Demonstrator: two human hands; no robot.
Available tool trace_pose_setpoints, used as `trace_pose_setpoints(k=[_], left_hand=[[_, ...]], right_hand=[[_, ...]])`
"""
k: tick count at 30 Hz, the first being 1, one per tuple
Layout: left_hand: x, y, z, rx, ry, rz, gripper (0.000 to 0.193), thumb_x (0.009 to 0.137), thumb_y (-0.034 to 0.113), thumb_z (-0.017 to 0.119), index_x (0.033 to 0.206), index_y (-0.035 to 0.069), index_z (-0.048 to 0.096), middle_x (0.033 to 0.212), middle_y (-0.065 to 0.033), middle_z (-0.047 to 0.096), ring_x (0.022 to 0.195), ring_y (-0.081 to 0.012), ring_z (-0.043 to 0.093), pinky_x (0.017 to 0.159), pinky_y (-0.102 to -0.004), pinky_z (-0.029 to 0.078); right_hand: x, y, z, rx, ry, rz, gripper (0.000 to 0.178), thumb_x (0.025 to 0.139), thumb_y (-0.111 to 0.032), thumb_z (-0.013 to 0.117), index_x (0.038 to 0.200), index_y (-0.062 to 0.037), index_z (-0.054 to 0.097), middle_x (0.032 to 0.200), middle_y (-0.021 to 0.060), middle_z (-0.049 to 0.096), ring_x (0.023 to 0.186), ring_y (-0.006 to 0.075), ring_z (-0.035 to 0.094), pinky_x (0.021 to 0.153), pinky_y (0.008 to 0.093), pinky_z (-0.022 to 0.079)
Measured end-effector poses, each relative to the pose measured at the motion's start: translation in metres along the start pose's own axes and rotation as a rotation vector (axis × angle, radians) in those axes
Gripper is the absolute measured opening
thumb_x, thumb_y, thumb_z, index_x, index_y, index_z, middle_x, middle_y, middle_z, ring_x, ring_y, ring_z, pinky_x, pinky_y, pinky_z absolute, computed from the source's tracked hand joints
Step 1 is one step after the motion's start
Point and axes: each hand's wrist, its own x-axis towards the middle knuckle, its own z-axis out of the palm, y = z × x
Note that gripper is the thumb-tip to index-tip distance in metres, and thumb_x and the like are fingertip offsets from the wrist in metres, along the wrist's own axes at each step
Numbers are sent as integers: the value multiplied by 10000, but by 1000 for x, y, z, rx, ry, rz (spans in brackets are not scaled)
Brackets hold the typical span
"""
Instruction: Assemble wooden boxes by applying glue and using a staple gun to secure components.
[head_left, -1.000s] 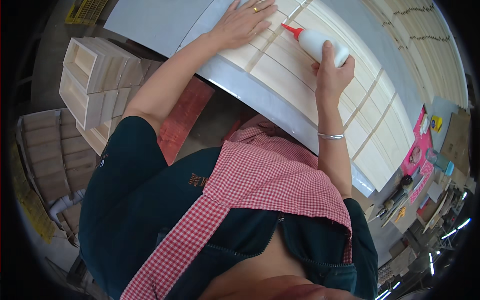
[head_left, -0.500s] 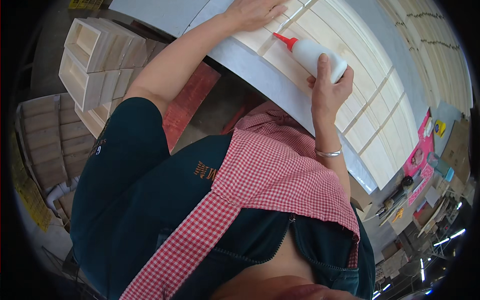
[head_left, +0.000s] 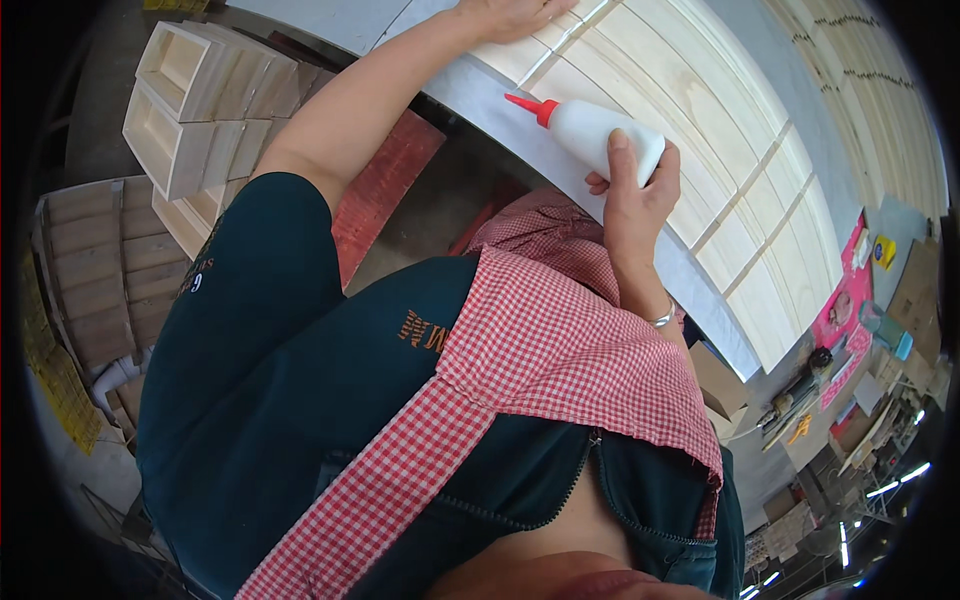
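In my right hand [head_left: 640, 195] is a white squeeze bottle [head_left: 585, 130] with a red pointed nozzle, a glue bottle by its look. It lies tilted, nozzle toward the left, above the near edge of a row of pale wooden boards [head_left: 735, 170]. Thumb and fingers wrap round its base end. Narrow grooves run across the boards. My left hand [head_left: 505, 18] rests at the far left end of the boards, fingers stretched out, partly cut off by the picture's upper edge. Beneath the boards is a light grey tabletop [head_left: 470, 85].
Stacked wooden box frames [head_left: 185, 110] stand to the left, above a slatted wooden stack [head_left: 85, 270]. A red board [head_left: 385, 190] is below the table edge. Further right are more wood strips [head_left: 870, 90], a pink sheet [head_left: 845, 300] and a clear bottle with a blue cap [head_left: 885, 330].
My right hand has drawn the bottle left and toward me, so its nozzle has gone from over the boards to over the table's near edge. My left hand has shifted slightly up in view.
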Motion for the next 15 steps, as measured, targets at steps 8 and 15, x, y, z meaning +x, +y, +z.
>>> trace_pose_setpoints(k=[8, 15], left_hand=[[-2, -7, 4, 430, 490, 328, 468, 1017, 262, 472, 1467, 147, 524, 1548, 0, 482, 1482, -264, 360, 1153, -474, 288], [-13, 14, -4, 361, 471, 321, 483, 1031, 206, 482, 1488, 52, 460, 1557, -124, 446, 1477, -322, 349, 1168, -439, 304]], right_hand=[[16, -13, -101, -68, 303, -284, 459, 934, -246, 661, 1278, -12, 467, 1122, 148, 543, 982, 252, 551, 862, 357, 474], [14, 4, -306, -372, 823, -459, 501, 797, -96, 752, 1208, -34, 473, 1128, 148, 545, 975, 243, 549, 857, 343, 490]])
